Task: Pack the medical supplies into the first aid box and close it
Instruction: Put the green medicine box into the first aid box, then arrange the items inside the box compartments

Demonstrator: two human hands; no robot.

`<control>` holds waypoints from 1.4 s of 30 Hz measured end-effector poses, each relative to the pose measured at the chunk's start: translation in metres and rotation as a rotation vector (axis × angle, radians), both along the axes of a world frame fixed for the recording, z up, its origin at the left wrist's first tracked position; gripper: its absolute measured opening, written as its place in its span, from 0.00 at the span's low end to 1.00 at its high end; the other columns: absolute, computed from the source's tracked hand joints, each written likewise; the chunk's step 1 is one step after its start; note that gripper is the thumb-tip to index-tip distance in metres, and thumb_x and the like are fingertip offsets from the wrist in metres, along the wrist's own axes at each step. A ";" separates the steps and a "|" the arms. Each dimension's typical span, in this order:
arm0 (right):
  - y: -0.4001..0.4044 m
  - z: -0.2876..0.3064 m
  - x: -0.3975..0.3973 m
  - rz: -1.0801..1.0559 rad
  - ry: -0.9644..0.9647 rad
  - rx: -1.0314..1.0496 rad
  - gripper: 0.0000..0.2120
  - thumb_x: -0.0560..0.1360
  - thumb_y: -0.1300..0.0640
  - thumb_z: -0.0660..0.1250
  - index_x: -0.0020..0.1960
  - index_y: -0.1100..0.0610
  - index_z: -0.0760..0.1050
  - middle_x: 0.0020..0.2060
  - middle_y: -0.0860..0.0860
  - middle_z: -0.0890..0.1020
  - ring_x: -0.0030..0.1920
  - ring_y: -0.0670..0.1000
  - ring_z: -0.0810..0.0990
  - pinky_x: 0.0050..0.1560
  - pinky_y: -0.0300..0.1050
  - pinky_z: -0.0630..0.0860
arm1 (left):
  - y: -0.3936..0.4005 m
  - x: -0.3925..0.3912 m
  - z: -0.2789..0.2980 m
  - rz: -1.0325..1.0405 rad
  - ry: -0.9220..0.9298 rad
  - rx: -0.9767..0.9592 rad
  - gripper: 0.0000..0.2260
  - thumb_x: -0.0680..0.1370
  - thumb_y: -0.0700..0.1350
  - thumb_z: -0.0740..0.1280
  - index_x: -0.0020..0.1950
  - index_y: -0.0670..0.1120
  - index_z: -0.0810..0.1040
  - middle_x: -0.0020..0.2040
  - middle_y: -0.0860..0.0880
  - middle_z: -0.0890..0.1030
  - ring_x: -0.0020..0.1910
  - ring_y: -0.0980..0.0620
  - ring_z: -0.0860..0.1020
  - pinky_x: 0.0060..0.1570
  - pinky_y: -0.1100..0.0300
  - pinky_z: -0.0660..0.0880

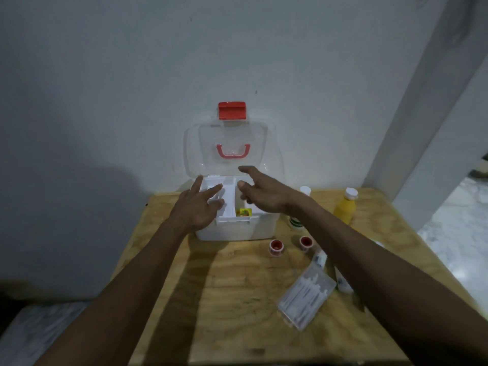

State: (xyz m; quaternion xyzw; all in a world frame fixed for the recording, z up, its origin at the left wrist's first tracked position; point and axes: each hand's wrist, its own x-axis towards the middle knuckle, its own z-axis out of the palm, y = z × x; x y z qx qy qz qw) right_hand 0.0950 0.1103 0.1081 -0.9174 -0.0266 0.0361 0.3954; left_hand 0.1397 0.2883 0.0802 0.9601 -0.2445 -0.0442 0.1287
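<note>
The box (237,228) stood open at the far edge of the table (237,299), its clear lid (232,151) upright against the wall with the red latch (231,110) on top. Both hands hovered over the box's white tray (227,204). The left hand (198,207) had its fingers spread and held nothing. The right hand (264,192) was also loose and empty, forefinger pointing toward the lid. A small yellow packet (243,212) lay inside the box. Just in front of the box stood two red-capped rolls (276,246) (306,242). Nearer than those lay a clear case of swabs (306,294) and a tube (342,281). Right of the box stood a yellow bottle (346,207).
</note>
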 end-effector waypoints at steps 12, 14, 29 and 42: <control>-0.081 -0.053 -0.142 0.074 -0.093 -0.201 0.24 0.68 0.50 0.77 0.63 0.46 0.78 0.56 0.40 0.79 0.55 0.37 0.77 0.53 0.30 0.72 | 0.005 0.030 -0.029 0.083 0.025 -0.065 0.23 0.80 0.61 0.55 0.75 0.62 0.61 0.80 0.48 0.46 0.76 0.39 0.57 0.73 0.45 0.54; -0.088 -0.067 -0.149 0.130 -0.032 -0.291 0.28 0.66 0.45 0.77 0.64 0.41 0.74 0.63 0.40 0.75 0.64 0.40 0.70 0.63 0.38 0.68 | 0.005 0.029 -0.028 0.083 0.023 -0.069 0.23 0.81 0.60 0.55 0.75 0.61 0.61 0.80 0.48 0.47 0.76 0.39 0.57 0.73 0.45 0.55; -0.095 -0.072 -0.150 0.202 0.028 -0.442 0.30 0.67 0.42 0.75 0.67 0.41 0.71 0.74 0.44 0.66 0.76 0.43 0.55 0.75 0.63 0.40 | 0.006 0.031 -0.027 0.100 0.040 -0.100 0.22 0.80 0.60 0.57 0.75 0.62 0.63 0.80 0.49 0.47 0.76 0.38 0.58 0.73 0.45 0.54; -0.059 0.011 -0.101 -0.103 -0.377 -0.112 0.33 0.64 0.46 0.79 0.66 0.54 0.76 0.62 0.49 0.79 0.59 0.46 0.77 0.60 0.41 0.76 | 0.006 0.021 -0.020 0.103 0.032 -0.101 0.22 0.81 0.60 0.55 0.75 0.62 0.62 0.80 0.48 0.47 0.75 0.39 0.60 0.73 0.45 0.55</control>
